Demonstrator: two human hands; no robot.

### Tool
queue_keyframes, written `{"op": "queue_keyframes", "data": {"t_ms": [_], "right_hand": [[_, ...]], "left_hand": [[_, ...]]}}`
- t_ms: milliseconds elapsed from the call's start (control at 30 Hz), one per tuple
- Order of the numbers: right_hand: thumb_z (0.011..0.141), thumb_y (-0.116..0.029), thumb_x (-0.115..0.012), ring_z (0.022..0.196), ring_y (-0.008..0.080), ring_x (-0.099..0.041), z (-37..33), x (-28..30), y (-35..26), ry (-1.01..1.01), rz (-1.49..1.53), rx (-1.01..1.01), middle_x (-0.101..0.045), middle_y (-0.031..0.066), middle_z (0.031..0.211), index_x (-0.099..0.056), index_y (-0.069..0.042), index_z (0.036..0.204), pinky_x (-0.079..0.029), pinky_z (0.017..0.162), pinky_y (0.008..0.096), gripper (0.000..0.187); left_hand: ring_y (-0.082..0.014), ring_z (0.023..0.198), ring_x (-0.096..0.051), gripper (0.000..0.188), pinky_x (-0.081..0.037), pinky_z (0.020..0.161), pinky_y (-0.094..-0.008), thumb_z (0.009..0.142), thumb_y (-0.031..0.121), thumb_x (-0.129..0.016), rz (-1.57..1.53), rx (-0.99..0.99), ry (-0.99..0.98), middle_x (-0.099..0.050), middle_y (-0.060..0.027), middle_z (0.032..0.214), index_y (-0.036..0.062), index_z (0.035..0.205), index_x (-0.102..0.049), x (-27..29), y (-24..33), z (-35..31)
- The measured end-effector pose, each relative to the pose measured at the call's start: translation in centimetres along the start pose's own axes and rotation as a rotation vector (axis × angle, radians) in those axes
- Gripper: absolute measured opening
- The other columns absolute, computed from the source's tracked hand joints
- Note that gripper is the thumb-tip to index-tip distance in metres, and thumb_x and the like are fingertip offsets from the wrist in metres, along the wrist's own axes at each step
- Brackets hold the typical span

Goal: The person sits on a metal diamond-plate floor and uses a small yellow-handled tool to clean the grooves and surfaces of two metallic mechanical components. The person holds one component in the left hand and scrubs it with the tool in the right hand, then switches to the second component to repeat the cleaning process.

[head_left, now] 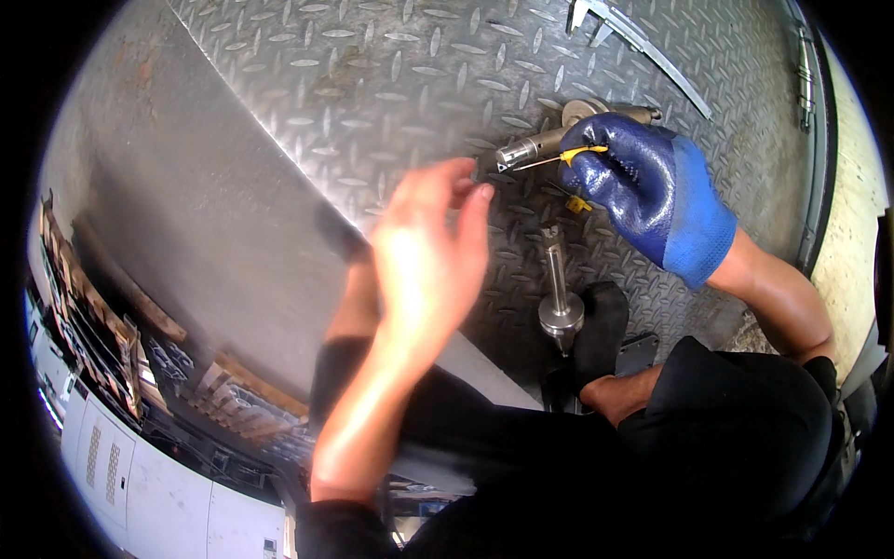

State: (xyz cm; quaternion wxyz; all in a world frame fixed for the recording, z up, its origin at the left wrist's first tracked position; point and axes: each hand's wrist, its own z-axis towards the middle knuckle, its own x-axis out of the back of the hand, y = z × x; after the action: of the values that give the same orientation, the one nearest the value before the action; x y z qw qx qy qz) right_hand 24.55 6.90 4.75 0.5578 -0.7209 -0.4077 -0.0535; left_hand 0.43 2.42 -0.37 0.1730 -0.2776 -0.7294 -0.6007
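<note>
My right hand [643, 186], in a blue coated glove, is closed around a yellow-handled driver [585, 154]. The driver's thin shaft points left, to the tip of a steel tool holder [531, 149] lying on the plate. The holder's round flange is partly behind the glove. My left hand [424, 238] is bare and blurred by motion, left of that tip, with thumb and fingers apart and nothing visible between them. Below the glove lies another small yellow-handled tool [579, 204]. Nearer me a second steel tool holder [559, 289] with a round flange rests beside my foot.
Under the tools is a diamond-pattern steel plate [400, 93], bordered on the left by a smooth grey surface [223, 242]. A caliper [643, 47] lies at the far right. A thin metal tool [805, 84] is by the right edge. White cabinets [168, 475] stand lower left.
</note>
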Motion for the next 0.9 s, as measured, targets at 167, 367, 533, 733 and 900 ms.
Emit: {"op": "queue_keyframes", "data": {"t_ms": [167, 367, 533, 733, 900], "right_hand": [[0.104, -0.012, -0.069, 0.088, 0.0226, -0.075, 0.6, 0.0, -0.4, -0.033, -0.016, -0.028, -0.074, 0.0177, 0.099, -0.071, 0.000, 0.122, -0.059, 0.079, 0.0372, 0.022], [0.104, -0.014, -0.066, 0.078, 0.0316, -0.072, 0.7, -0.5, -0.1, -0.030, 0.039, -0.009, -0.070, 0.0212, 0.089, -0.068, -0.001, 0.122, -0.054, 0.070, 0.0408, 0.022], [0.104, -0.014, -0.067, 0.077, 0.0282, -0.073, 0.9, -0.6, -0.7, -0.051, 0.004, -0.064, -0.071, 0.0199, 0.090, -0.068, -0.002, 0.123, -0.055, 0.070, 0.0389, 0.023], [0.102, -0.012, -0.072, 0.080, 0.0274, -0.074, 0.9, -0.8, -0.8, -0.048, -0.059, -0.078, -0.072, 0.0183, 0.095, -0.070, -0.003, 0.123, -0.056, 0.073, 0.0371, 0.023], [0.095, -0.012, -0.076, 0.103, 0.0340, -0.071, 0.8, -0.8, 0.0, -0.053, -0.296, 0.141, -0.072, 0.0171, 0.115, -0.071, -0.006, 0.123, -0.056, 0.090, 0.0424, 0.029]], "left_hand": [[-0.0239, 0.083, -0.078, 0.024, -0.061, 0.074, -0.0346, 0.090, 0.007, -0.082, 0.040, -0.044, 0.023, -0.078, -0.0138, 0.095, -0.0002, 0.112, -0.078, -0.5, 1.0, -0.1], [-0.0247, 0.082, -0.078, 0.022, -0.061, 0.073, -0.0339, 0.088, 0.006, -0.083, 0.081, -0.085, 0.036, -0.078, -0.0138, 0.094, -0.0006, 0.109, -0.079, -0.7, 1.0, -0.1], [-0.0253, 0.081, -0.078, 0.022, -0.062, 0.073, -0.0340, 0.088, 0.005, -0.082, 0.077, -0.102, 0.045, -0.078, -0.0141, 0.094, -0.0011, 0.109, -0.079, -0.8, 0.9, 0.0], [-0.0261, 0.081, -0.078, 0.022, -0.062, 0.073, -0.0342, 0.088, 0.004, -0.082, 0.071, -0.108, 0.046, -0.078, -0.0146, 0.094, -0.0016, 0.109, -0.079, -0.7, 0.9, 0.0], [-0.0278, 0.081, -0.078, 0.022, -0.062, 0.073, -0.0345, 0.088, 0.004, -0.082, 0.064, -0.116, 0.040, -0.077, -0.0150, 0.094, -0.0018, 0.109, -0.079, -0.6, 1.0, 0.1]]}}
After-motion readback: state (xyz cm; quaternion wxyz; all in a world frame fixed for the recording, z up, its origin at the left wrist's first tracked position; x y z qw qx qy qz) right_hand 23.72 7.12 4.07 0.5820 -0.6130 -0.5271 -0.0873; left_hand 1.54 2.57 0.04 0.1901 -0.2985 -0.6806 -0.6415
